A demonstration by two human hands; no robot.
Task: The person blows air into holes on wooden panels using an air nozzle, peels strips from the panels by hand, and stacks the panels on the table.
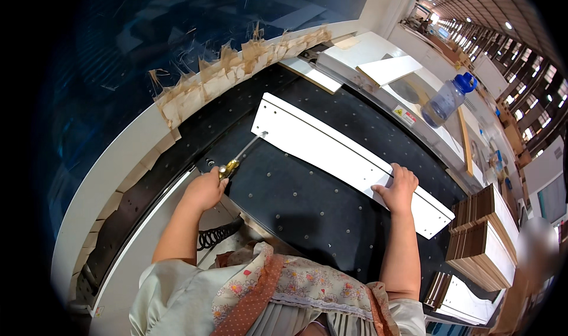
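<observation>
Now L hand (205,190) grips screwdriver (229,168), tip at wht panel (322,145), R hand (399,189) atop (can't tell if gripping), yellow/red label (405,115) beyond

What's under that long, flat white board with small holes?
All around the white board shows a black tabletop dotted with pale studs, which seems to continue beneath. The part directly underneath is covered, so I cannot tell whether anything else lies there.
</observation>
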